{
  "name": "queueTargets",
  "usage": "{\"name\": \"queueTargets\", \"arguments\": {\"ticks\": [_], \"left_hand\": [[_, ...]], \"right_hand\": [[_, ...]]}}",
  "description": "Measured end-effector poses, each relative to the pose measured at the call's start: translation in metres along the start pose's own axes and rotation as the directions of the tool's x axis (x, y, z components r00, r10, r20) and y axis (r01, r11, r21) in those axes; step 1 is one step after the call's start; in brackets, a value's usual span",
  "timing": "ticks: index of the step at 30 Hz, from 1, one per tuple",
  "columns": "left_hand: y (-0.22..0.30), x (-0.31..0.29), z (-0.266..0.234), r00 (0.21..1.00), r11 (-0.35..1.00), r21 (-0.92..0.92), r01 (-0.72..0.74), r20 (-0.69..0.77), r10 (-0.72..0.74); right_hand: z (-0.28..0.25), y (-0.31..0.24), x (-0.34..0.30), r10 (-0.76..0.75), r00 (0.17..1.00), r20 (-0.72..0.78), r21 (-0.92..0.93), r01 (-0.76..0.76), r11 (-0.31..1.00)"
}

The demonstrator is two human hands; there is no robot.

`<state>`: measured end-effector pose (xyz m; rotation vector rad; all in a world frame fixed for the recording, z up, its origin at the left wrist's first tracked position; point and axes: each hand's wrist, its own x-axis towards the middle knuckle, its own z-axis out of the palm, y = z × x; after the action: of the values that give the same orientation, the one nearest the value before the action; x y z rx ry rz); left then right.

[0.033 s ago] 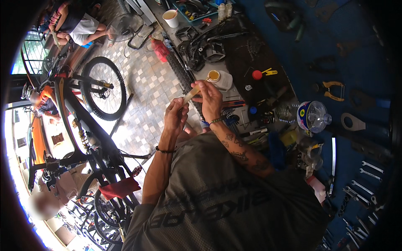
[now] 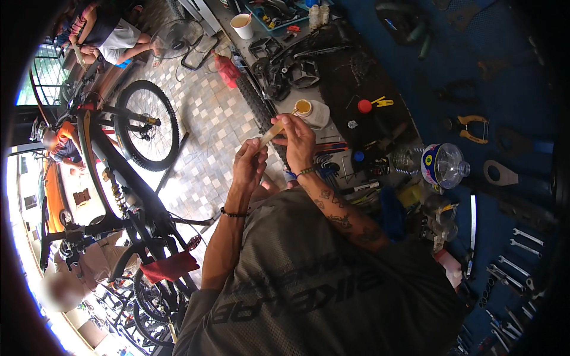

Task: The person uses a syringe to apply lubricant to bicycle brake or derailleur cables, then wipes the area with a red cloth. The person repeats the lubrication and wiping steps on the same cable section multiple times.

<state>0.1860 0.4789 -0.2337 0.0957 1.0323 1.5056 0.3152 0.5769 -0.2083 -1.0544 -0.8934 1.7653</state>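
My left hand (image 2: 249, 161) and my right hand (image 2: 298, 141) are raised in front of me, near the workbench edge. Between them slants a short, pale yellow, tube-like piece (image 2: 272, 134). Its upper end is pinched by my right fingers, its lower end by my left, where a bit of something white shows. What exactly the piece is, I cannot make out. Just beyond my right hand an open plastic bottle (image 2: 319, 114) with yellowish content in its mouth rests on the bench. A thin stick (image 2: 295, 111) shows between that mouth and my right fingertips.
A bicycle frame (image 2: 101, 160) stands at left, with a wheel (image 2: 147, 126) and a red cloth (image 2: 170, 267). The bench holds a paper cup (image 2: 241, 26), bike pedals (image 2: 304, 72), a red cap (image 2: 364, 107) and a clear bottle (image 2: 444, 166). Wrenches (image 2: 515, 265) hang at right. Other people are at far left.
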Motion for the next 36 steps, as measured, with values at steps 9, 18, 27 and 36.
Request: {"name": "queueTargets", "arguments": {"ticks": [9, 18, 27, 36], "left_hand": [[-0.0012, 0.0066, 0.0037, 1.0, 1.0, 0.015, 0.003, -0.02, -0.002], [-0.0001, 0.0055, 0.0089, 0.999, 1.0, 0.031, 0.003, -0.043, -0.002], [-0.0021, 0.0052, 0.0081, 0.999, 0.999, 0.044, -0.001, -0.037, 0.003], [0.0018, 0.0033, 0.0025, 0.999, 0.999, 0.04, 0.021, -0.048, -0.019]], "right_hand": [[-0.0029, 0.0041, 0.0073, 0.006, 1.0, -0.005, -0.005, -0.006, 1.0], [-0.0033, 0.0037, 0.0078, -0.001, 1.0, -0.002, -0.016, 0.001, 1.0], [-0.006, 0.0022, 0.0065, -0.001, 1.0, -0.003, -0.028, 0.001, 1.0], [0.0031, -0.0003, 0.007, 0.01, 1.0, 0.008, -0.085, -0.01, 0.996]]}}
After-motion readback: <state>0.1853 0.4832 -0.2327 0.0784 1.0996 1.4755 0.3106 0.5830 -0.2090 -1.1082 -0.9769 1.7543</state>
